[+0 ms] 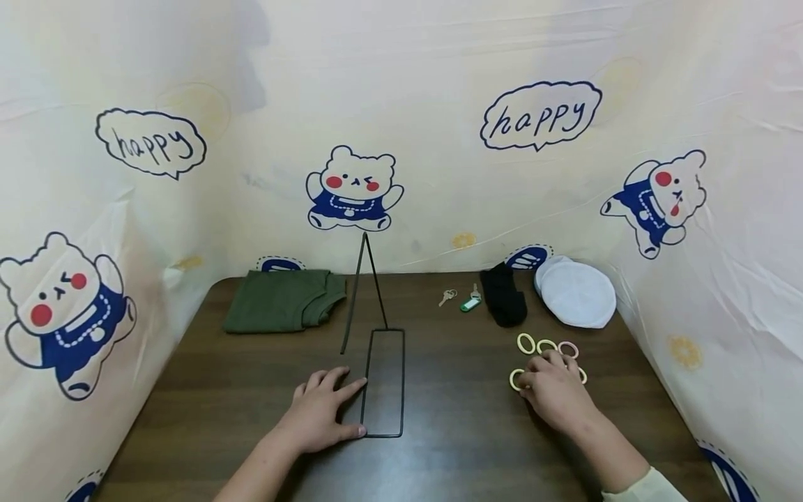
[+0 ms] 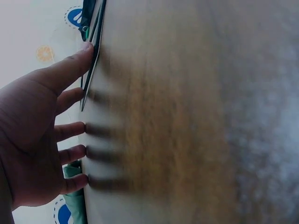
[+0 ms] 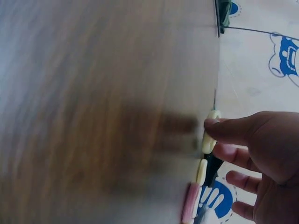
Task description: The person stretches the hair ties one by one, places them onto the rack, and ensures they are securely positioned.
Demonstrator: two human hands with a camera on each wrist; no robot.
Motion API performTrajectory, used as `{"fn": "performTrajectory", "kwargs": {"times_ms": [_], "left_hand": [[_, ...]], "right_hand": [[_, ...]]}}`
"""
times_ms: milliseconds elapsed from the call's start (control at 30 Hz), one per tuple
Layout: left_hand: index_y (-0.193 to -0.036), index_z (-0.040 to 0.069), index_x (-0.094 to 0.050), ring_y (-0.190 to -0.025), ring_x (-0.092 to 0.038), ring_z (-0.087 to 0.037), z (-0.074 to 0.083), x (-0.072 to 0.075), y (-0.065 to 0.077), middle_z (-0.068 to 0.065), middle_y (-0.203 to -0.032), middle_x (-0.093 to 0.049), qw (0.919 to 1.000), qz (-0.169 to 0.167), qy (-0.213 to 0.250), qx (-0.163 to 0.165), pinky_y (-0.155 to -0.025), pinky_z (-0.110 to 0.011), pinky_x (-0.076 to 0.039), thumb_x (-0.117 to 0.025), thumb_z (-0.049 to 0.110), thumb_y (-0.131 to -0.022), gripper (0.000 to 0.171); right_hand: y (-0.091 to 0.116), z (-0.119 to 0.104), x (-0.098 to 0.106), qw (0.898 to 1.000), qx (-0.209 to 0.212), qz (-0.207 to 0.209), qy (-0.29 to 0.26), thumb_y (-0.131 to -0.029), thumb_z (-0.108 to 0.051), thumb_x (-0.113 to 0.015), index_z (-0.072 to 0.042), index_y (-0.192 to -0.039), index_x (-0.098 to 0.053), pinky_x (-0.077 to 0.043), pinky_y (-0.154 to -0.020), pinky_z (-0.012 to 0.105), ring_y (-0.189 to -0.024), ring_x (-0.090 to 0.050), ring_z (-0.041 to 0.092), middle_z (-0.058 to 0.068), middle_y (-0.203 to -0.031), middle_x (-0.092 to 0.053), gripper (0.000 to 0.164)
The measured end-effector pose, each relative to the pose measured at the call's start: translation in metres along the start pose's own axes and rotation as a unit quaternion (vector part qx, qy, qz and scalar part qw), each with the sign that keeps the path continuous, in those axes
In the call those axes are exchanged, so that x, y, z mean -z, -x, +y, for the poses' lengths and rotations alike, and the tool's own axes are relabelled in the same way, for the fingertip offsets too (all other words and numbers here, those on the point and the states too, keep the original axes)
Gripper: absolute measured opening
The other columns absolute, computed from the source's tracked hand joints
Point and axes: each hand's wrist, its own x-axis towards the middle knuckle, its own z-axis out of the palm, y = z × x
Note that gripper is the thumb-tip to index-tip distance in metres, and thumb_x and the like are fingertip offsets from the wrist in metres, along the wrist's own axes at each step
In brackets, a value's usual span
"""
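My left hand (image 1: 320, 415) lies with fingers spread beside a black wire stand (image 1: 403, 383). Its thumb and index fingertip touch the left side of the stand's rectangular base; in the left wrist view the thumb (image 2: 70, 70) reaches the wire. Two thin legs of the stand rise to a point at the back. At the right, my right hand (image 1: 555, 390) reaches down over several small rings. Its thumb and index finger pinch a pale yellow ring (image 3: 210, 140). Around it lie other pale yellow rings (image 1: 525, 343) and a pink ring (image 1: 568, 348), some partly hidden by the hand.
A folded green cloth (image 1: 270, 303) lies at the back left. Along the back right are a small key (image 1: 447, 298), a key with a green tag (image 1: 470, 303), a folded black cloth (image 1: 504, 296) and a white cloth item (image 1: 577, 291). A printed sheet (image 1: 439, 104) encloses the table.
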Motion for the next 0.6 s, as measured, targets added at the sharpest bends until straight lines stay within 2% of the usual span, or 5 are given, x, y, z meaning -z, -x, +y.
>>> {"fn": "performTrajectory", "kwargs": {"times_ms": [133,300,600], "left_hand": [[-0.155,0.039,-0.050,-0.144,-0.032,-0.040,0.002,0.002,-0.004,-0.008,-0.161,-0.038,1.0000,0.002,0.001,0.002,-0.104,-0.072,-0.033,-0.076,0.073,-0.080,0.087],[-0.155,0.039,-0.049,-0.144,-0.031,-0.042,0.005,0.003,-0.004,-0.009,-0.161,-0.038,0.9999,-0.004,0.009,0.009,-0.103,-0.074,-0.032,-0.078,0.071,-0.080,0.086],[-0.156,0.039,-0.049,-0.144,-0.029,-0.043,0.006,0.001,-0.002,-0.010,-0.162,-0.036,0.9996,-0.014,0.022,0.012,-0.104,-0.076,-0.030,-0.077,0.070,-0.080,0.086]], "right_hand": [[-0.006,-0.008,0.004,0.999,0.021,0.021,-0.036,-0.077,-0.019,-0.092,-0.026,-0.087,-0.081,-0.043,-0.083,0.051,-0.100,-0.056,0.026,-0.007,-0.091,-0.062,0.016],[-0.017,-0.021,0.010,0.994,0.050,0.041,-0.093,-0.080,-0.018,-0.091,-0.023,-0.090,-0.082,-0.049,-0.082,0.044,-0.093,-0.058,0.018,-0.009,-0.090,-0.062,0.014],[-0.033,-0.046,0.021,0.979,0.066,0.045,-0.186,-0.088,-0.012,-0.084,-0.020,-0.096,-0.080,-0.052,-0.075,0.031,-0.086,-0.056,0.005,-0.015,-0.088,-0.061,0.012]]}}
